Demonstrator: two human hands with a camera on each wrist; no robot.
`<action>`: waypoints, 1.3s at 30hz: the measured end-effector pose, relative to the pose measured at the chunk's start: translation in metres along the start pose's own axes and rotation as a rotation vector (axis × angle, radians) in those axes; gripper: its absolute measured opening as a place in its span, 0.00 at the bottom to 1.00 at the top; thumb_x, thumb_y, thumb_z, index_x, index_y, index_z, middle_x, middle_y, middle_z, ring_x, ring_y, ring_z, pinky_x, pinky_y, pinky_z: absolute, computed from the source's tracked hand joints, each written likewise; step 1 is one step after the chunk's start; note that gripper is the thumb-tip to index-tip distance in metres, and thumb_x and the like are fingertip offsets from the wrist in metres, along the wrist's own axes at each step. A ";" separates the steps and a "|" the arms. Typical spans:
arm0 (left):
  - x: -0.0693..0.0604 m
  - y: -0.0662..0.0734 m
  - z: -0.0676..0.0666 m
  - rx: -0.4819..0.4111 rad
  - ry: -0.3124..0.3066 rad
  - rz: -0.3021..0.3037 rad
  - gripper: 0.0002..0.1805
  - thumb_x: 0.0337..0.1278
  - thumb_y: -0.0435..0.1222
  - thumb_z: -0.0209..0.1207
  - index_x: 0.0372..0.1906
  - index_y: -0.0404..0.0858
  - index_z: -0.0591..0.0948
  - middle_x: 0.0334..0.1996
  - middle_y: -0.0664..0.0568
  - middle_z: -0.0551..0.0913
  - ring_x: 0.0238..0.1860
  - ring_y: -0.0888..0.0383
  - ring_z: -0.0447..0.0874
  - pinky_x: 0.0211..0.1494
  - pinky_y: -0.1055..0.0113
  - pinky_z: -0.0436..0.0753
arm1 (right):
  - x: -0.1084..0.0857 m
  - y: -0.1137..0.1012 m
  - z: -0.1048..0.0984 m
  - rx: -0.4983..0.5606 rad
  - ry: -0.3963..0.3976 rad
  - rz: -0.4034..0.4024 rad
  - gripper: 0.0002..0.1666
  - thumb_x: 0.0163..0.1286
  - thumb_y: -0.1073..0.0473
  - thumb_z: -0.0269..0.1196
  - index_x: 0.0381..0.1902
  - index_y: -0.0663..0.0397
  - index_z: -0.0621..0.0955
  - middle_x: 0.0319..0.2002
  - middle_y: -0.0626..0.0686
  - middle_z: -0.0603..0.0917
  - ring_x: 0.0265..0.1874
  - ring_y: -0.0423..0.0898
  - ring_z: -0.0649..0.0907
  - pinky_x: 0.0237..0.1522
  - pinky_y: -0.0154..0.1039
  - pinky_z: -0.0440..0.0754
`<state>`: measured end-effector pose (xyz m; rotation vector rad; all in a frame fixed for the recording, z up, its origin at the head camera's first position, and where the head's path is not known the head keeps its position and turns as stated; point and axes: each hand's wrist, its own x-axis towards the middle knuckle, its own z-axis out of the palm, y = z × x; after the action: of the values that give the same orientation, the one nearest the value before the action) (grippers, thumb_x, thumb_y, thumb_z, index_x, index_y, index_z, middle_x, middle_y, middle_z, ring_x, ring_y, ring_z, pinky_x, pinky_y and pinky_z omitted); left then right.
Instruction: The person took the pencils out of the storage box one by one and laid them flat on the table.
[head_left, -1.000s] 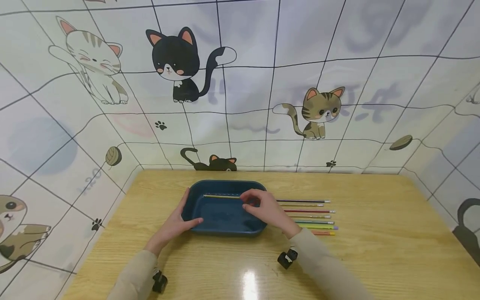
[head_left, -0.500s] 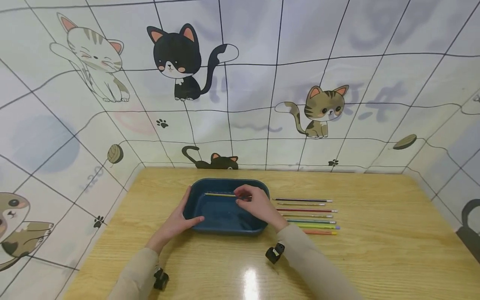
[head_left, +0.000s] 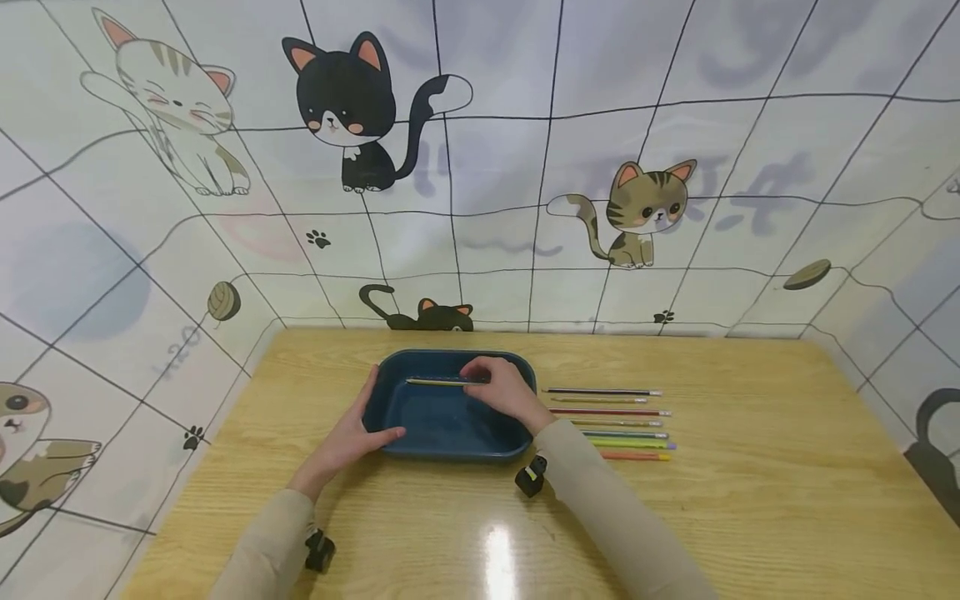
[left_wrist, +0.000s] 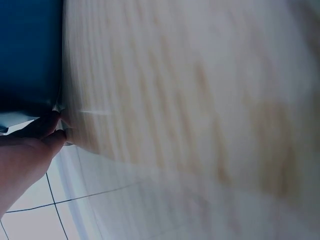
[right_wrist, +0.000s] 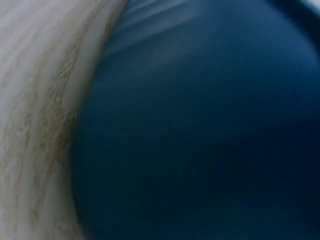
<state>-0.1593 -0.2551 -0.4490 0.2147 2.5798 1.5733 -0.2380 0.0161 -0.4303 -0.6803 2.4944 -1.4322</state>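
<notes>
A dark blue rectangular tray point(head_left: 435, 429) lies on the table, left of the middle in the head view. My left hand point(head_left: 347, 433) holds its left end, thumb over the front rim and fingers along the outer wall. In the left wrist view, part of that hand point(left_wrist: 25, 155) shows beside the tray's blue wall point(left_wrist: 30, 50). Inside the tray, near its back wall, a yellowish pencil point(head_left: 435, 382) lies lengthwise. My right hand point(head_left: 501, 390) reaches over the tray and pinches the pencil's right part, which the fingers hide. Blue tray surface point(right_wrist: 190, 125) fills most of the right wrist view.
Several pencils lie side by side right of the tray, among them a dark one point(head_left: 600, 391), a red one point(head_left: 622, 412), a green one point(head_left: 637, 445) and an orange one point(head_left: 637, 456). Cat-patterned sheeting point(head_left: 495, 183) stands behind the wooden table point(head_left: 750, 450).
My right hand has moved left and slightly back along the pencil in the tray. The left hand stays on the tray. The head view has shifted slightly.
</notes>
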 end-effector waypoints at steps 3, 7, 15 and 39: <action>-0.001 -0.001 -0.001 -0.002 -0.002 0.002 0.60 0.50 0.39 0.71 0.78 0.52 0.40 0.77 0.46 0.39 0.74 0.42 0.35 0.70 0.39 0.43 | 0.003 0.003 0.004 -0.015 -0.001 0.015 0.12 0.64 0.65 0.64 0.46 0.58 0.84 0.46 0.53 0.84 0.50 0.52 0.80 0.53 0.48 0.76; -0.004 0.006 -0.001 0.001 -0.008 -0.002 0.60 0.51 0.36 0.70 0.78 0.48 0.39 0.77 0.43 0.38 0.74 0.40 0.35 0.69 0.38 0.43 | 0.004 0.003 0.007 -0.050 -0.028 0.033 0.13 0.64 0.65 0.65 0.47 0.58 0.83 0.47 0.54 0.83 0.51 0.52 0.80 0.52 0.48 0.76; -0.006 0.016 -0.002 -0.011 -0.019 -0.004 0.59 0.51 0.33 0.69 0.78 0.41 0.39 0.76 0.38 0.37 0.73 0.36 0.34 0.68 0.36 0.43 | 0.003 0.002 0.007 -0.101 -0.131 0.060 0.20 0.64 0.65 0.66 0.54 0.60 0.81 0.52 0.57 0.81 0.53 0.54 0.79 0.53 0.47 0.75; 0.001 -0.003 -0.002 0.006 -0.028 -0.004 0.60 0.52 0.39 0.70 0.78 0.48 0.38 0.77 0.45 0.37 0.74 0.41 0.32 0.69 0.38 0.41 | 0.003 0.001 0.010 -0.281 -0.188 0.039 0.26 0.58 0.72 0.68 0.55 0.60 0.78 0.42 0.57 0.80 0.43 0.52 0.80 0.47 0.44 0.78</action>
<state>-0.1612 -0.2576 -0.4505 0.2304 2.5625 1.5499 -0.2372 0.0069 -0.4363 -0.7703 2.5648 -0.9632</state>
